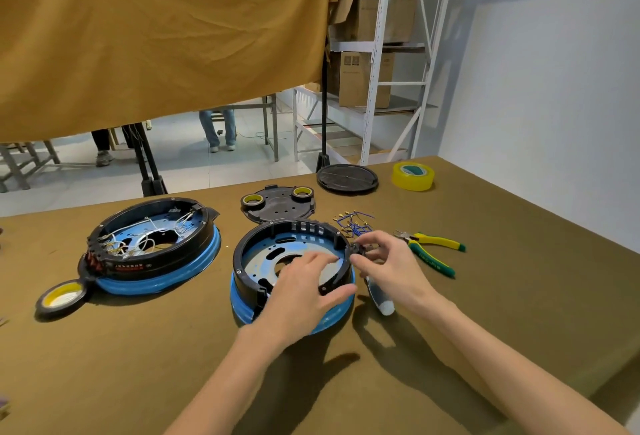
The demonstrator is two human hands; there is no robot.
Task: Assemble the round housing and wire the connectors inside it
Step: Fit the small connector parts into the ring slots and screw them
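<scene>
Left hand (304, 287) is being laid with relaxed, spread fingers over the near rim of the round black housing on its blue base (252, 310), at the table's (138, 365) centre. A small black connector part (360, 250) is being pinched against the housing's right rim by the right hand (389, 263).

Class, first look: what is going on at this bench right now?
A person is working on the nearer round housing, black rim on a blue base, with no wires inside yet. The left hand steadies it, fingers spread over the rim. The right hand pinches a small black connector part at the rim's right edge. Loose blue wires and pliers lie just beyond. A second housing, left, already holds white wiring.
</scene>
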